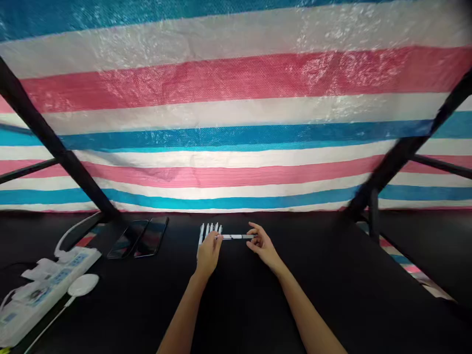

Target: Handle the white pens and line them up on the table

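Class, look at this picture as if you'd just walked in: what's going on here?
A person holds a white pen between their left hand and right hand, over a black table. A row of similar pens stands close beyond the left hand. Two smartphones lie further left, near a white power strip and a round white charger. A striped tarpaulin hangs behind.
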`<state>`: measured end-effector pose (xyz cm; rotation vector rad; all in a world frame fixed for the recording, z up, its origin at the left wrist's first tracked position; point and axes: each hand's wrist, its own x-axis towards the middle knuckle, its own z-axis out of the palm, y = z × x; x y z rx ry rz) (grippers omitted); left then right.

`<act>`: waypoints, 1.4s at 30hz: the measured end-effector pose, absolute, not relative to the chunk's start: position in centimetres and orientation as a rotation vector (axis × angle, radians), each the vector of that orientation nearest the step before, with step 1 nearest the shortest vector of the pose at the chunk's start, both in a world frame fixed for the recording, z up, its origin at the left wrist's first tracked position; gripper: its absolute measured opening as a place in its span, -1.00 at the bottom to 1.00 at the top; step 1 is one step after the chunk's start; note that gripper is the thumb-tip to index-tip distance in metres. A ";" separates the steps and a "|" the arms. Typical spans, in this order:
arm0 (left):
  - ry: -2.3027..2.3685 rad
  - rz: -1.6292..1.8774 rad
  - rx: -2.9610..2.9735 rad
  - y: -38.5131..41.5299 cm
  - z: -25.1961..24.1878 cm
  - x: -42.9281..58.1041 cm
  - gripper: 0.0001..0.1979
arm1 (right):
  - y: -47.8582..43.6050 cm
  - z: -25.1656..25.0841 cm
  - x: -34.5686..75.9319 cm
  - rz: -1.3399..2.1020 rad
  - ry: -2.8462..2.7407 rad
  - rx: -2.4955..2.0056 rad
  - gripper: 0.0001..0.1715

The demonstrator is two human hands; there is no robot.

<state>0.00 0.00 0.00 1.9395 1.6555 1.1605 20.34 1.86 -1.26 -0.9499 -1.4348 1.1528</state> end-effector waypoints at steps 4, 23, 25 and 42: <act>1.643 1.197 1.927 0.1 0.0 0.1 -0.70 | 1.9 -1.2 20.5 1.215 -1.343 -1.021 -0.36; 1.575 1.296 1.979 0.2 0.2 0.0 -0.57 | 1.4 0.0 20.9 1.132 -1.470 -1.034 -0.58; 1.562 1.301 1.940 0.2 0.1 0.0 -0.67 | 1.6 -0.2 20.9 1.133 -1.431 -1.041 -0.57; 1.413 1.378 1.881 0.3 -0.3 0.1 -0.74 | 1.9 -0.2 21.2 1.100 -1.306 -1.057 -0.57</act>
